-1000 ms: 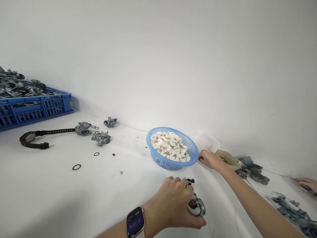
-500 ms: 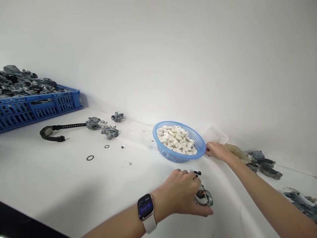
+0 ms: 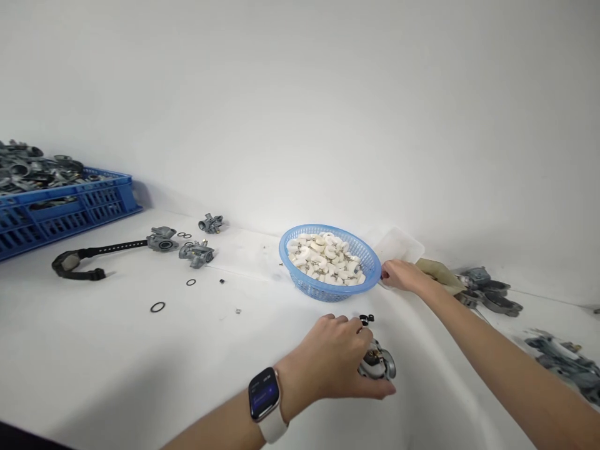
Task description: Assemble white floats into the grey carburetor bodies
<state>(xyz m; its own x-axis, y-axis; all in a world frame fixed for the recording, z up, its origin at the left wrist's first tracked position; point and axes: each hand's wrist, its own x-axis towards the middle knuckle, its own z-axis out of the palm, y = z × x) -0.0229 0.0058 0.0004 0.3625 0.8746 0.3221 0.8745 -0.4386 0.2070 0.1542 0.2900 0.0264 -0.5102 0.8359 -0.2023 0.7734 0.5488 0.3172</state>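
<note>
My left hand [image 3: 334, 357] wraps round a grey metal carburetor [image 3: 380, 364], its open side facing up with a brass part inside. The palm and fingers hide part of it. Small black parts [image 3: 367, 319] show just past the fingertips. My right hand [image 3: 401, 275] is closed at the right side of a blue mesh basket [image 3: 330, 292], in front of a translucent white tray [image 3: 404, 244]. Its fingertips are bent down and mostly hidden, so what they grip cannot be made out. White plastic floats [image 3: 325, 259] fill the basket.
At left stands a blue crate [image 3: 107, 197] heaped with carburetors. Near it lie a black strap watch [image 3: 70, 261], a carburetor [image 3: 197, 253] and a black O-ring [image 3: 158, 307]. Right of my arm are an olive bag [image 3: 440, 275] and metal bowls [image 3: 501, 302].
The whole view has shifted, so things appear further left. My left hand keeps its hold on the carburetor. My right hand stays beside the basket and tray.
</note>
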